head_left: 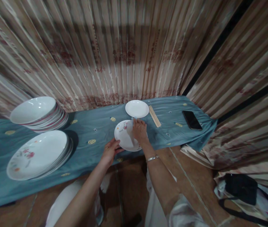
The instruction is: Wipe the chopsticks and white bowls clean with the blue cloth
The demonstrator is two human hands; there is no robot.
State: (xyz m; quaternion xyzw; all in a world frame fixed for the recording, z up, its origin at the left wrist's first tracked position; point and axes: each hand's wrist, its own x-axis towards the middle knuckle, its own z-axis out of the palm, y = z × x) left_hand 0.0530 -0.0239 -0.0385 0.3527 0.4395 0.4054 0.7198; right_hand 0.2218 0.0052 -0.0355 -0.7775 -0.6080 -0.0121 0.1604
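Note:
A white plate with a floral pattern (125,140) is at the near edge of the cloth-covered table. With thumb and fingers, my left hand (111,150) grips its left rim. My right hand (139,130) rests over the plate's upper right part, fingers curled. A small pale bluish bit shows by those fingertips; I cannot make out what it is. Just beyond lies a plain white plate (137,108). Several wooden chopsticks (155,116) lie side by side to its right.
A stack of floral plates (40,154) and a stack of white bowls (36,110) stand on the left of the blue tablecloth (84,138). A black phone (191,120) lies at the right. Pleated curtains (124,50) hang behind. A black bag (241,189) sits at lower right.

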